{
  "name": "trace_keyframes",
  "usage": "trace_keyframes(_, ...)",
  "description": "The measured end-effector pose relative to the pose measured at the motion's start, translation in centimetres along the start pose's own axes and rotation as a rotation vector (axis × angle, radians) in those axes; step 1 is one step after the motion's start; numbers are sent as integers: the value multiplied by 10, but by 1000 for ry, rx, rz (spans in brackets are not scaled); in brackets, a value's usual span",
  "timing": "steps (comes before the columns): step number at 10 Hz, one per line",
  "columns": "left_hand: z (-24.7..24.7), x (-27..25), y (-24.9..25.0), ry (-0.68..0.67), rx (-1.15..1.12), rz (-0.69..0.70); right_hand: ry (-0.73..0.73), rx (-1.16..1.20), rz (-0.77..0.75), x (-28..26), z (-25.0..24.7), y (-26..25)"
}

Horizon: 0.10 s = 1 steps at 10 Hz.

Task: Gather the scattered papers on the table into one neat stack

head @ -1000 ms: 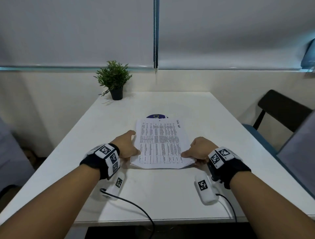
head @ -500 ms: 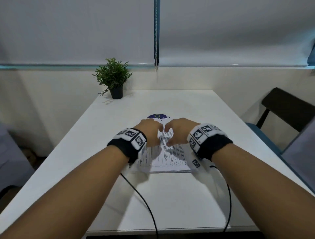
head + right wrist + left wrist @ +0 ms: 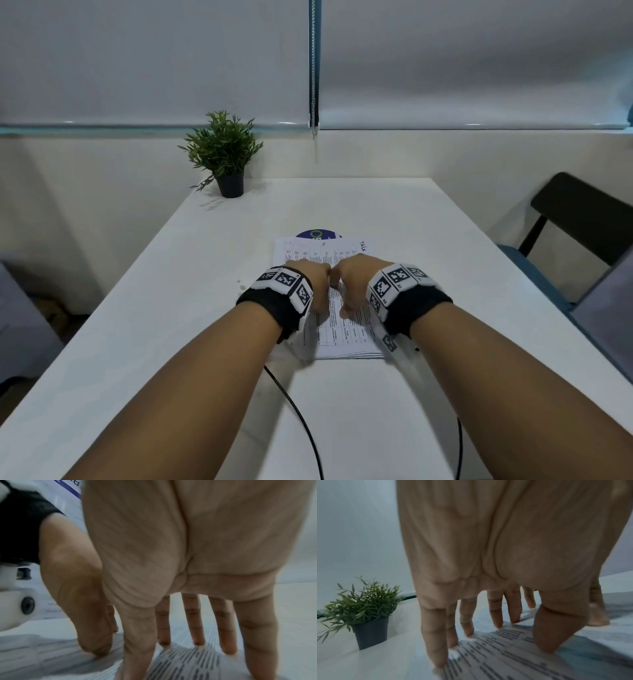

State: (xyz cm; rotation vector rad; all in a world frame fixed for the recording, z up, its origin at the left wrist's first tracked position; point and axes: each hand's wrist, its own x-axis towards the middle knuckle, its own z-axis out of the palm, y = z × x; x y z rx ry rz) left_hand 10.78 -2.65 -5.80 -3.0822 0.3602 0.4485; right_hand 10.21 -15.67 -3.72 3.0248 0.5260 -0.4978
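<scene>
now both hands [image 3: 334, 286] press straight fingers [image 3: 435, 639] on the paper stack [image 3: 342, 329].

Left hand [image 3: 488, 561] presses straight fingertips [image 3: 439, 661] onto the printed papers [image 3: 513, 655] (potted plant [image 3: 364, 609] stands left).

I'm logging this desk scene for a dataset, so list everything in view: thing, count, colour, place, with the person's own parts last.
White rectangular table: one, white, fills the foreground.
Stack of printed white paper sheets: one stack, white with black text, table centre, under both hands.
Round dark blue disc: one, dark blue, partly under the stack's far edge.
Small green plant in a black pot: one, far left table corner.
Black chair: one, right of the table.
Grey roller blinds: two, on the back wall.
Black cables: two, trailing from the wrists.
Left hand: fingers straight, tips pressing the stack.
Right hand: same, beside it.
</scene>
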Motion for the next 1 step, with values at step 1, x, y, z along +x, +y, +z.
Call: trace_keyframes(1, 6, -12, 5, -10, 4, -21, 40, 49, 19, -12, 5, 1)
